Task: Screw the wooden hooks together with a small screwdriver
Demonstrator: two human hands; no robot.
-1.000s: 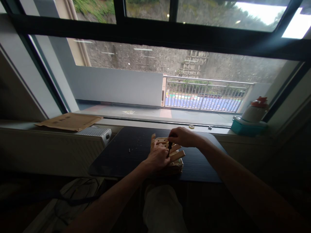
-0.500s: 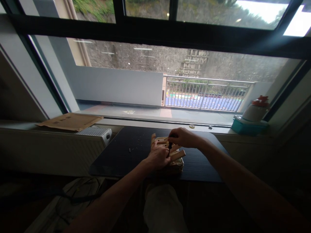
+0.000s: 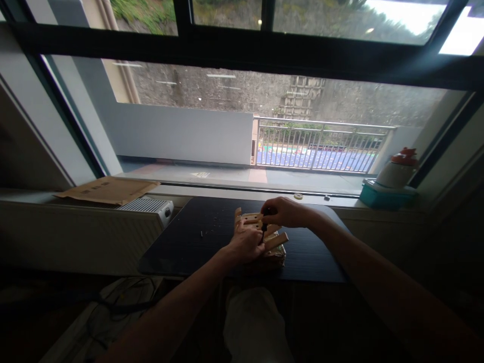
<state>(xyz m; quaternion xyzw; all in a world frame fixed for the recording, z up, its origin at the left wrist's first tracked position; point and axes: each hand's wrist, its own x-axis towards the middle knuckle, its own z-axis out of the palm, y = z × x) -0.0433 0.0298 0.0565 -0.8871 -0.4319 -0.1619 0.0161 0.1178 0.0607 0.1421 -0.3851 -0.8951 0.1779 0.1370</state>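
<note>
Compared with the two earlier pictures, little has altered. The right hand (image 3: 285, 212) sits a touch farther and higher over the work than a second ago, and the dark-handled tool (image 3: 263, 228) it grips stands a shade more upright. The left hand (image 3: 246, 243) remains pressed on the same spot. The wooden assembly (image 3: 260, 237) has not shifted on the table. Judgement: the work at this one point of the wood is continuing, not finished, and nothing has been released.

Grip: the right hand is closed around the top of the tool, fingers curled over its handle. The left hand lies clamped on the near left part of the assembly, holding it down; whether its fingers wrap an edge cannot be told.

Location: the assembly rests on the dark table (image 3: 310, 262), roughly central, just right of the left hand and under the right.

Materials and shapes:
- Assembly: pale, unfinished wood, flat slats with drilled holes, two slat ends projecting to the right.
- Tool: slim, black, its tip hidden between the hands.
- Table: dark surface with fine grain, matt.
- Small pale specks (image 3: 214, 222) lie on the table left of the wood; too small to identify.
- Far right on the sill: a teal box (image 3: 385, 199).
- Far left: flat brown cardboard (image 3: 108, 189).
</note>
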